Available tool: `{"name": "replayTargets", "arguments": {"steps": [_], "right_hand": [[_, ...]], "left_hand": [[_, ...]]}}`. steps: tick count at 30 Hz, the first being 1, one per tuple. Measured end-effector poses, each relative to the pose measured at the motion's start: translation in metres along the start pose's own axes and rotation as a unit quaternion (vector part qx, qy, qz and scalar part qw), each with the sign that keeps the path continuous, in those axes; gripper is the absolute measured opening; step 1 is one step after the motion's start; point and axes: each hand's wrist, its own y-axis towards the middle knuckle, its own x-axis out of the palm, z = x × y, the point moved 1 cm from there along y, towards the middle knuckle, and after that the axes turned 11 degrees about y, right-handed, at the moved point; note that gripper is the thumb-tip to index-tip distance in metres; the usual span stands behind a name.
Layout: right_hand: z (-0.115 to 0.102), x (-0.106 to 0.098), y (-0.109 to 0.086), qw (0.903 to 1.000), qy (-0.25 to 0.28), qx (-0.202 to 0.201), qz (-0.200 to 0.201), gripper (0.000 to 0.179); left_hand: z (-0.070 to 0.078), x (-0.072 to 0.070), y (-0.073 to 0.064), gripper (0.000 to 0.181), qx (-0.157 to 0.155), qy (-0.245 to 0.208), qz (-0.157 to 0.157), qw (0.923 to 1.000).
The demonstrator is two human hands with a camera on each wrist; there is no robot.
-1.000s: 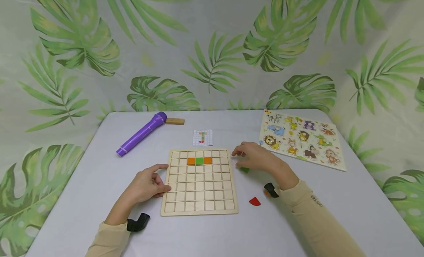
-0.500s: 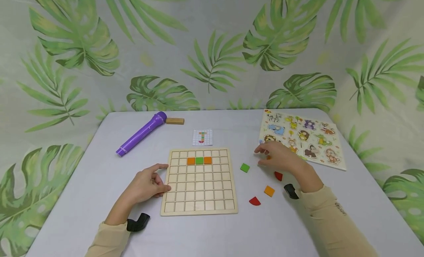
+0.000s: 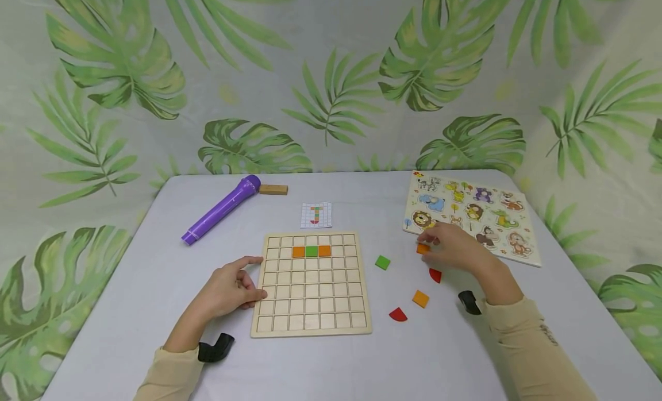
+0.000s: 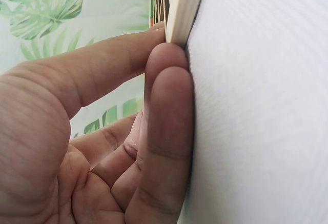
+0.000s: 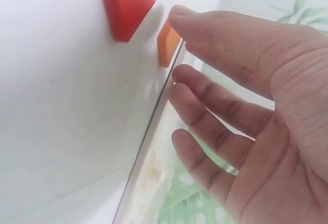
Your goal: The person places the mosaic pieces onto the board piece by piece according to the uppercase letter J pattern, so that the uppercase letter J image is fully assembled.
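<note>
The left hand grips the left edge of the wooden grid board, its thumb on the rim and its bent fingertips against the side, while the forefinger stretches along to the same edge farther up. The right hand has its fingers set apart in a loose arch, with the thumb and forefinger about a loose orange tile; whether they touch it I cannot tell. That tile is on the white worktop, just in front of the animal puzzle at the far right. In the second row of the grid from the far side, three squares sit side by side: the left orange square, the green square in the middle and the right orange square. Between the board and the right forearm lie a loose green tile, a red quarter-round just beneath the right hand, a lighter orange tile and, nearest the person, a second red quarter-round. Beyond the board is a small pattern card with a coloured hook shape on squared paper; to its left, a purple microphone slants with its head beside a wooden block, and leaf-printed cloth hangs behind
</note>
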Motion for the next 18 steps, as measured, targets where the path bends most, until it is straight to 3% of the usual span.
{"name": "replayTargets", "arguments": {"steps": [18], "right_hand": [[0.012, 0.005, 0.003, 0.9999, 0.009, -0.012, 0.006, 0.025]], "left_hand": [[-0.001, 0.000, 0.000, 0.080, -0.002, -0.001, 0.000, 1.0000]]}}
